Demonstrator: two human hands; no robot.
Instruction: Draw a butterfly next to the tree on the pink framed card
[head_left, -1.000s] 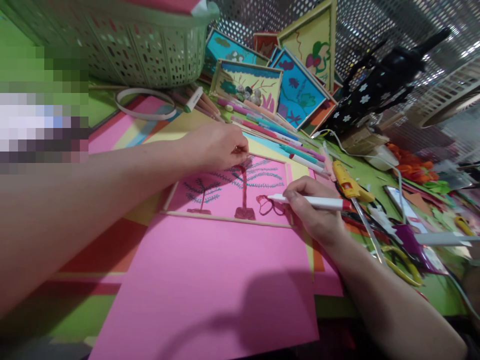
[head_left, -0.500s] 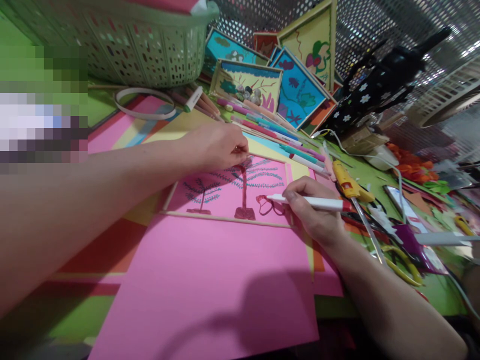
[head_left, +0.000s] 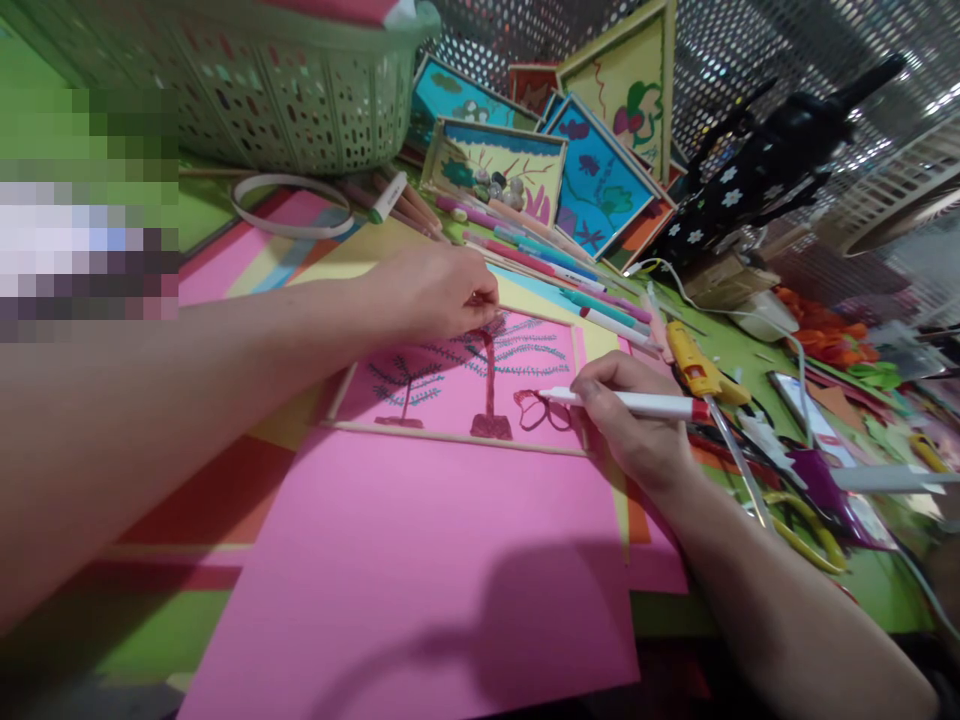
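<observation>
My right hand [head_left: 634, 420] grips a white marker [head_left: 652, 405] with a red end, its tip resting on a small red-outlined drawing [head_left: 536, 411]. That outline sits at the right of a pink sheet [head_left: 435, 520], inside a thin stick frame [head_left: 450, 438]. Two trees with brown trunks and blue-green branches, the larger tree [head_left: 490, 385] and the smaller tree [head_left: 406, 391], are drawn to its left. My left hand [head_left: 442, 290] rests at the frame's top edge with its fingers curled together. Whatever is between those fingertips, if anything, is hidden.
Several markers [head_left: 547, 265] lie behind the sheet, before framed pictures [head_left: 600, 180]. A green basket [head_left: 300, 100] stands at the back left, near a white ring [head_left: 292, 232]. To the right are a yellow glue gun [head_left: 697, 365], yellow-handled scissors [head_left: 810, 545] and a black flowered object [head_left: 739, 180].
The marker tip has shifted very slightly to the right along the red outline. My left hand stays in place.
</observation>
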